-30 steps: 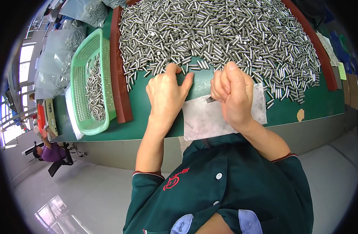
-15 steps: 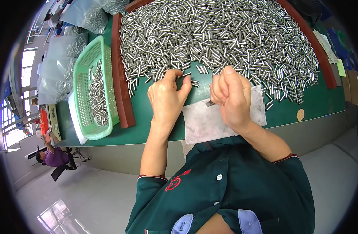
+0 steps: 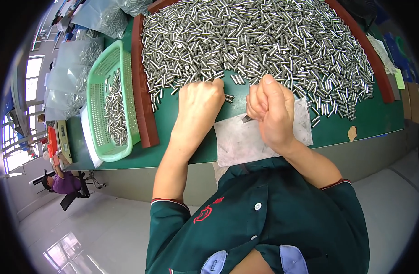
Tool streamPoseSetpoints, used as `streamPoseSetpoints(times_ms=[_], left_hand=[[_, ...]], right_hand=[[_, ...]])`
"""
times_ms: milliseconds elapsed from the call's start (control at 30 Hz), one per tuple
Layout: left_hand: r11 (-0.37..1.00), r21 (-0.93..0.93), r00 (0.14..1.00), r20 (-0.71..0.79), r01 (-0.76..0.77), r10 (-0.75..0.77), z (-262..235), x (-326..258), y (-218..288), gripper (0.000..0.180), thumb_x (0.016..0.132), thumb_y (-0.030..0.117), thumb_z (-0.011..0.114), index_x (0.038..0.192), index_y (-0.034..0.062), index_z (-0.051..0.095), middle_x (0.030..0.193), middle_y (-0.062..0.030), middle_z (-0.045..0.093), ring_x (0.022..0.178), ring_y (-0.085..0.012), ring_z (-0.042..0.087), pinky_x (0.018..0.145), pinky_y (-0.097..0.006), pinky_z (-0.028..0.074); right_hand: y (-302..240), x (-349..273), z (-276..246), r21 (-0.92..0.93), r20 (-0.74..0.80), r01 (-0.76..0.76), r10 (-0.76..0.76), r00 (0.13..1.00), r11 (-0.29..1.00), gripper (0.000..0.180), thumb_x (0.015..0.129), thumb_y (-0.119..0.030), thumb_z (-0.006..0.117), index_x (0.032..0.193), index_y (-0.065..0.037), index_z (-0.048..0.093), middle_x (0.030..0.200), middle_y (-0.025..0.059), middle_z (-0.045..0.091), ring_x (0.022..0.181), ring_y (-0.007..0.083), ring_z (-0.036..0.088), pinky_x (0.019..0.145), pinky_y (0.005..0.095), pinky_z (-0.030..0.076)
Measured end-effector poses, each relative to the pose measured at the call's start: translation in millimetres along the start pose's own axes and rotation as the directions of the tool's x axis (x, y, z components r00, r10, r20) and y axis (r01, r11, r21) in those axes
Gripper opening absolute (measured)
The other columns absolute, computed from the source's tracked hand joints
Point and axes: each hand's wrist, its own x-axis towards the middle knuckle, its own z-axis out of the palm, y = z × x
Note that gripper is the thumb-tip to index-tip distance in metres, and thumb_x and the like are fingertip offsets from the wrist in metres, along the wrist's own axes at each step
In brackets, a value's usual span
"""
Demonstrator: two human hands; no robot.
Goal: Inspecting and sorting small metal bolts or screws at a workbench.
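Note:
A broad heap of short metal pins (image 3: pixel 246 41) covers the far part of the green table. My left hand (image 3: pixel 200 102) rests at the heap's near edge, back upward and fingers curled under; what they hold, if anything, is hidden. A few loose pins (image 3: pixel 228 98) lie just right of its knuckles. My right hand (image 3: pixel 274 112) is closed in a fist, thumb uppermost, above a stained white sheet (image 3: pixel 237 148). From the bottom of this fist sticks the flat dark tip of a small metal tool (image 3: pixel 246 119); the rest is covered by my fingers.
Red-brown rails (image 3: pixel 145 123) border the heap. Left of it stands a green perforated basket (image 3: pixel 91 109) with some pins inside. Clear bags of pins (image 3: pixel 65 77) and a scale (image 3: pixel 62 141) are farther left. A person in purple (image 3: pixel 65 183) sits beyond.
My left hand has turned back-upward and curled over, its thumb and index finger no longer showing. Its forearm has swung slightly left. My right hand stays almost still.

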Motion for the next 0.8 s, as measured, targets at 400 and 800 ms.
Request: streamPoseSetpoints(times_ms=[400, 800], left_hand=[[0.583, -0.792, 0.96, 0.012, 0.181, -0.28, 6, -6, -12, 0.009, 0.073, 0.007, 0.061, 0.077, 0.0003, 0.056, 0.048, 0.0017, 0.044, 0.042, -0.0056, 0.039, 0.042, -0.02, 0.032], [0.497, -0.867, 0.951, -0.162, -0.011, -0.261, 11, -13, -13, 0.008, 0.077, 0.002, 0.056, 0.084, -0.0003, 0.056, 0.069, -0.0015, 0.051, 0.058, -0.0065, 0.043, 0.052, -0.019, 0.035]], right_hand=[[3, 1, -7, 0.095, 0.029, -0.014, 0.011, 1.0, 0.995, 0.038, 0.09, -0.019, 0.035, 0.055, -0.008, 0.03, 0.048, -0.0014, 0.032, 0.043, 0.0046, 0.025, 0.04, 0.0212, 0.022], [4, 0, -2, 0.054, 0.03, -0.01, 0.008, 1.0, 0.998, 0.039, 0.091, -0.021, 0.032, 0.054, -0.009, 0.028, 0.046, -0.0007, 0.029, 0.041, 0.0058, 0.022, 0.039, 0.0219, 0.02]])
